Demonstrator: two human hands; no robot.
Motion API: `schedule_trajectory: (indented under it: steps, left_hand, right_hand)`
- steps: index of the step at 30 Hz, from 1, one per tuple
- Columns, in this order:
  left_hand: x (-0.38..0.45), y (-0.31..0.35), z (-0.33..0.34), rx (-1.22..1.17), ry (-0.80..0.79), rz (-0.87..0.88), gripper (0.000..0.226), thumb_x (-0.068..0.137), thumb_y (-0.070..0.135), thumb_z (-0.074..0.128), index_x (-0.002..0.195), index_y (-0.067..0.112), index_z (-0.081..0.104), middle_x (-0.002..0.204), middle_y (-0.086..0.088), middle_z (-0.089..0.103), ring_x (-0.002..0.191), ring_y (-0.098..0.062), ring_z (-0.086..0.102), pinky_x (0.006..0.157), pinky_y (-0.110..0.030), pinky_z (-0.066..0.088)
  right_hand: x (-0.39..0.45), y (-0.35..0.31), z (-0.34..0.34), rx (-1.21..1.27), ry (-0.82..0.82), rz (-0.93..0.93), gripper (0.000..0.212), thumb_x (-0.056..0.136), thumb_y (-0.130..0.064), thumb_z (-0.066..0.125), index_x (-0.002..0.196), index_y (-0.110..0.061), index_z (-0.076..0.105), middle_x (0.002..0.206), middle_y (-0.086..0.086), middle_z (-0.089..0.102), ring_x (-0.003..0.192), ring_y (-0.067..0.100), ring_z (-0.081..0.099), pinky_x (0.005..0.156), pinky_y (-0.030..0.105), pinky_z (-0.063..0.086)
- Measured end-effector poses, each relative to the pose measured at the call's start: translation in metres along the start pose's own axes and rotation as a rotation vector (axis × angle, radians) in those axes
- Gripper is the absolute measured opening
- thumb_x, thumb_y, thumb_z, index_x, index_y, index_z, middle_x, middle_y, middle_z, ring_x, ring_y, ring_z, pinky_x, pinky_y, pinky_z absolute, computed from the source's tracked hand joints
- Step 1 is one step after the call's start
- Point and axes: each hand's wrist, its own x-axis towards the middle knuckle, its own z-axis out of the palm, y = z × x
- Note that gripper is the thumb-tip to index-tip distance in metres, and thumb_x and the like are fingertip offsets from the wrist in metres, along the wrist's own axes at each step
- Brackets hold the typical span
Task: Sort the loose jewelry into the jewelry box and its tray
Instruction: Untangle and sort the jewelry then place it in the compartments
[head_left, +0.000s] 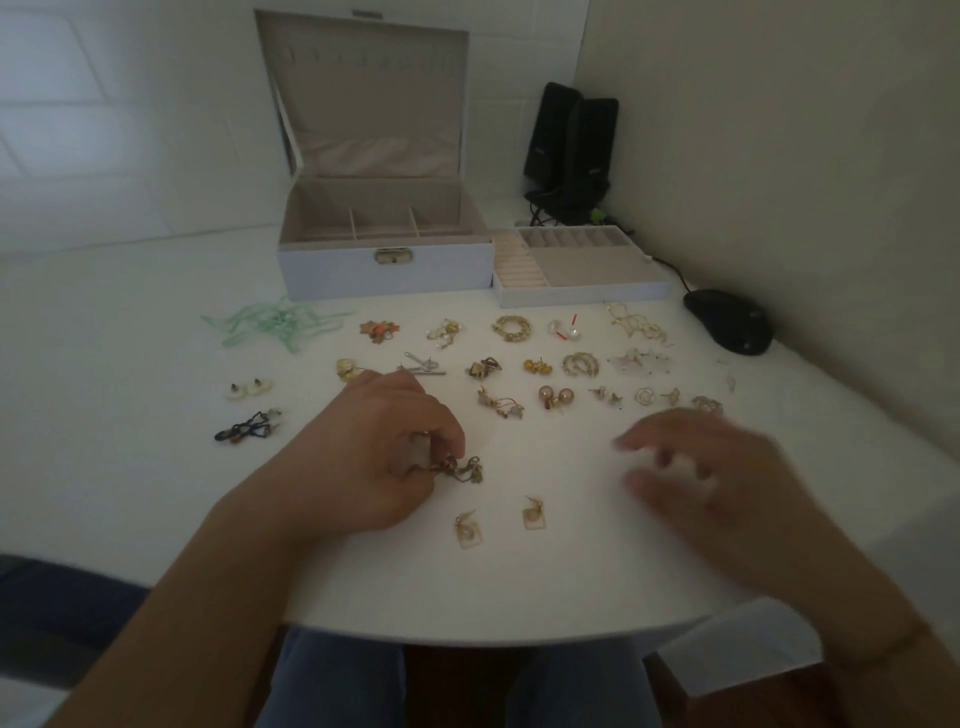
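Observation:
The white jewelry box (385, 275) stands open at the back of the table, lid up, its beige compartments showing. Its tray (582, 293) lies to the right of it, with ring rolls and small cells. Several loose earrings and other pieces are spread in rows across the table in front of them. My left hand (384, 457) pinches a dark gold chain-like piece (462, 467) that rests on the table. My right hand (706, 478) hovers blurred over the table, fingers apart, holding nothing. Two square earrings (498, 522) lie just below the left hand.
A green ribbon tangle (280, 325) lies at the left, a dark blue chain piece (244, 428) below it. A black mouse (730, 322) sits at the right by the wall. Two black speakers (571, 150) stand in the back corner. The table's front edge is near my lap.

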Motion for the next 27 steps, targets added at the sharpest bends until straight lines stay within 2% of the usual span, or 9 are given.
schedule_trajectory:
  steps: [2,4,8,12,15,17,20,24,27]
  left_hand:
    - [-0.002,0.002,-0.001,-0.012,-0.014,-0.004,0.028,0.067,0.020,0.063,0.091,0.034,0.069,0.083,0.018,0.067,0.090,-0.007,0.059,0.088,-0.036,0.044]
    - [-0.003,0.004,-0.001,0.010,-0.023,-0.007,0.030,0.068,0.022,0.073,0.094,0.036,0.069,0.083,0.020,0.066,0.090,-0.005,0.058,0.087,-0.031,0.041]
    - [-0.002,0.005,-0.003,0.137,-0.002,0.012,0.025,0.073,0.027,0.073,0.096,0.036,0.070,0.080,0.023,0.064,0.085,-0.001,0.053,0.081,-0.029,0.040]
    - [-0.015,0.001,-0.007,0.128,0.039,-0.022,0.021,0.075,0.031,0.069,0.095,0.037,0.069,0.081,0.023,0.063,0.087,-0.003,0.055,0.083,-0.031,0.044]
    - [-0.021,0.002,-0.003,0.181,0.061,-0.032,0.022,0.079,0.040,0.066,0.101,0.037,0.067,0.085,0.022,0.060,0.087,-0.005,0.054,0.082,-0.033,0.045]
    - [-0.021,0.005,0.001,0.232,0.059,-0.038,0.025,0.081,0.044,0.061,0.106,0.038,0.065,0.088,0.021,0.058,0.087,-0.005,0.051,0.080,-0.031,0.042]
    - [-0.022,0.011,0.008,0.237,0.037,-0.048,0.030,0.083,0.046,0.057,0.112,0.037,0.064,0.100,0.020,0.059,0.093,-0.007,0.054,0.083,-0.031,0.046]
    - [-0.025,0.013,0.012,0.184,0.059,-0.056,0.032,0.086,0.040,0.059,0.116,0.029,0.065,0.111,0.013,0.059,0.101,-0.007,0.056,0.090,-0.022,0.045]
    - [-0.028,0.017,0.011,0.145,0.081,-0.069,0.041,0.085,0.033,0.063,0.126,0.032,0.057,0.110,0.018,0.056,0.098,0.003,0.051,0.089,-0.017,0.042]
  right_hand:
    - [-0.001,-0.024,0.019,-0.016,-0.185,-0.147,0.025,0.083,-0.053,0.053,0.105,-0.044,0.059,0.109,-0.032,0.052,0.102,-0.009,0.050,0.087,0.007,0.037]
    - [0.002,-0.038,0.031,0.068,-0.221,-0.192,0.030,0.083,-0.051,0.056,0.110,-0.038,0.061,0.113,-0.026,0.053,0.106,-0.005,0.050,0.091,0.010,0.039]
    - [0.007,-0.055,0.047,0.087,-0.229,-0.271,0.033,0.086,-0.053,0.051,0.114,-0.037,0.059,0.110,-0.021,0.051,0.094,-0.007,0.048,0.081,0.008,0.041]
    - [0.011,-0.070,0.061,-0.025,-0.181,-0.362,0.032,0.088,-0.050,0.046,0.106,-0.030,0.063,0.098,-0.009,0.055,0.087,0.006,0.050,0.067,0.025,0.050]
    - [0.012,-0.072,0.066,-0.072,-0.149,-0.421,0.027,0.087,-0.040,0.046,0.095,-0.025,0.067,0.087,-0.006,0.057,0.078,0.012,0.055,0.056,0.028,0.052]
    - [0.009,-0.064,0.062,-0.069,-0.177,-0.389,0.024,0.089,-0.036,0.044,0.096,-0.027,0.064,0.091,-0.010,0.057,0.080,0.007,0.055,0.062,0.026,0.052]
    - [0.005,-0.041,0.041,-0.007,-0.189,-0.257,0.012,0.087,-0.028,0.050,0.093,-0.029,0.061,0.095,-0.019,0.051,0.078,-0.004,0.051,0.068,0.010,0.043]
    - [0.012,-0.009,0.021,-0.114,-0.116,-0.096,0.016,0.079,-0.011,0.065,0.087,-0.026,0.064,0.090,-0.016,0.053,0.070,0.003,0.055,0.063,0.017,0.049]
    - [0.016,-0.003,0.018,-0.131,-0.101,-0.050,0.018,0.078,-0.008,0.069,0.086,-0.024,0.066,0.089,-0.013,0.055,0.070,0.007,0.056,0.063,0.021,0.051]
